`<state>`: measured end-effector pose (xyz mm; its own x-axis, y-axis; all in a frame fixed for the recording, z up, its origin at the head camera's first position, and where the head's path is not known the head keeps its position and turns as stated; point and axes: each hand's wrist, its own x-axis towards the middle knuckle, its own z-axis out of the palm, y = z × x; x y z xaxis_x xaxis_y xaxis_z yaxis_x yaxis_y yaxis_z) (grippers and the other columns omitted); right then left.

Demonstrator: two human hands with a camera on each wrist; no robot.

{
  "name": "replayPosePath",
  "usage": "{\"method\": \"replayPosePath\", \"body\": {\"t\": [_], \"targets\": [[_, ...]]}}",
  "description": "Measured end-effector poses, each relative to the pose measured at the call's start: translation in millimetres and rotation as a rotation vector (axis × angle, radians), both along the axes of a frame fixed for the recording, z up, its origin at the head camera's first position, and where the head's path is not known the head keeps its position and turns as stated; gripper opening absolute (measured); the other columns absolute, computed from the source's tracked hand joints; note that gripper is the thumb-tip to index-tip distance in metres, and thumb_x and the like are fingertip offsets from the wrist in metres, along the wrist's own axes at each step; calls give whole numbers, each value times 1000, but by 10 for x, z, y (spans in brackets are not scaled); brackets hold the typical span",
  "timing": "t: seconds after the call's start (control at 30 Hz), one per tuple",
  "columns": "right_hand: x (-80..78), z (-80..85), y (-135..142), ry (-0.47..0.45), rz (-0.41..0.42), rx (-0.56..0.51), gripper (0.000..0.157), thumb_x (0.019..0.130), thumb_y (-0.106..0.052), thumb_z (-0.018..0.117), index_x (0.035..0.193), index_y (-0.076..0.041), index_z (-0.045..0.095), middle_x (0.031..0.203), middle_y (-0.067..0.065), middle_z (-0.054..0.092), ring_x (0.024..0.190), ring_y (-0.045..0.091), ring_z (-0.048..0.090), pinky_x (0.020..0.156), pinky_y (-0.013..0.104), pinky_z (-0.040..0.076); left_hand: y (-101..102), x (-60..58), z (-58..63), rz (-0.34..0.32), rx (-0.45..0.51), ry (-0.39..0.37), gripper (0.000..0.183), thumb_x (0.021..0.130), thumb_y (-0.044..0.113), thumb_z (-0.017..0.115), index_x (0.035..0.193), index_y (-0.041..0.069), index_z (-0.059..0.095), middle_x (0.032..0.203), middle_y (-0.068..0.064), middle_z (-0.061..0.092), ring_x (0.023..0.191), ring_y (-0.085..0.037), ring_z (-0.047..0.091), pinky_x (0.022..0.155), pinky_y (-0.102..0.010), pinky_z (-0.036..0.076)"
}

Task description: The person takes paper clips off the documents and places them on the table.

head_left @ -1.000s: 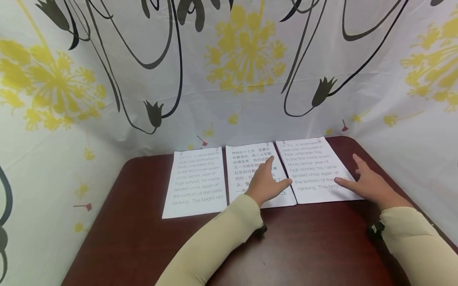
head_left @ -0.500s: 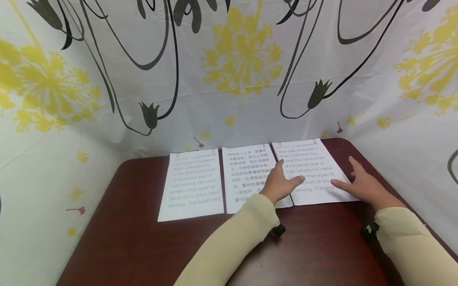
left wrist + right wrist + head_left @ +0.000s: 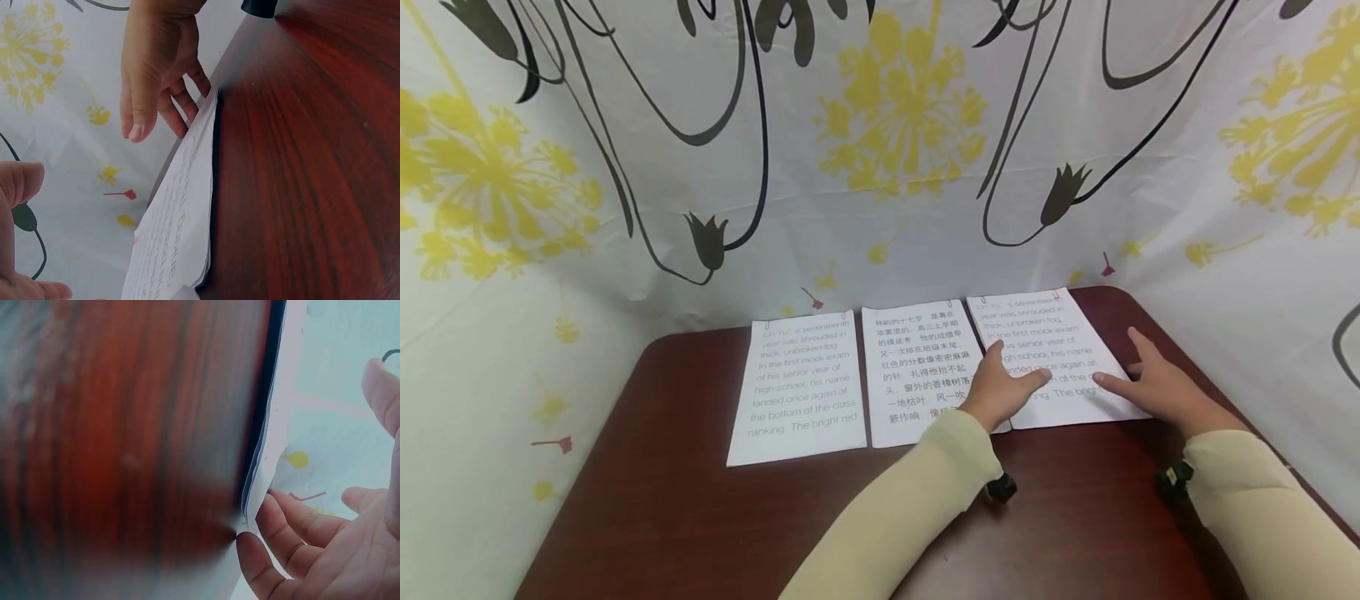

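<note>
Flanking the right paper stack (image 3: 1037, 333), both hands have thumbs held well away from their fingers, and neither grips anything. The left hand (image 3: 1003, 387) is over the near left part of that stack, where it lies just beside the middle paper stack (image 3: 917, 358); whether its fingertips touch the paper is hard to tell from these angles. The right hand (image 3: 1165, 390) is at the opposite side, fingers gently bent, the tips right at the edge of the thin, layered sheets.

All three stacks lie flat in a row toward the far side of the table (image 3: 662, 500), white, matte and rectangular, with slim clips at their upper edges. English print runs across the right one and the left paper stack (image 3: 797, 383), Chinese characters across the middle one. The table is dark reddish brown, streaked with grain, softly glossy, its far corners rounded. Behind hangs a pale, lightly creased cloth (image 3: 820, 217) printed with yellow dandelion-like heads and dark curling stems. Cream sleeves (image 3: 887, 508) cover both forearms.
</note>
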<state>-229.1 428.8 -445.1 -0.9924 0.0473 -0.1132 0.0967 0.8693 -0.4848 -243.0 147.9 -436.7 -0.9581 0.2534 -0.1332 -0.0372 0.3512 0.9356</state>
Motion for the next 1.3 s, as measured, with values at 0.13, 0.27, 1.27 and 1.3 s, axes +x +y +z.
{"method": "replayPosePath", "body": {"t": [0.13,0.27,1.27,1.3], "targets": [[0,9,-21,-4,-1,2,122,99,-59,65,162,8,-15,144,55,36,132,66,46,101,74,44,27,18,2,-2,-5,-2,97,89,55,77,167,19,31,165,-2,42,148,-17,44,120,-38,40],[1,24,-49,-5,-10,-6,121,99,-58,65,162,9,-14,144,55,36,131,65,47,101,74,45,48,22,-9,16,-16,-10,98,88,54,78,166,19,32,165,-2,42,147,-17,46,119,-38,41],[27,12,-68,50,-71,-99,116,99,-53,68,163,8,-7,154,50,24,133,65,41,103,74,43,84,71,-88,143,189,-31,88,91,42,77,163,12,36,158,-12,46,130,-21,55,108,-35,49],[30,15,-68,50,-70,-102,116,99,-52,68,163,9,-7,155,50,21,134,65,40,104,74,42,84,76,-84,143,189,-37,89,91,43,77,164,13,36,158,-12,46,132,-21,54,109,-35,48]]}}
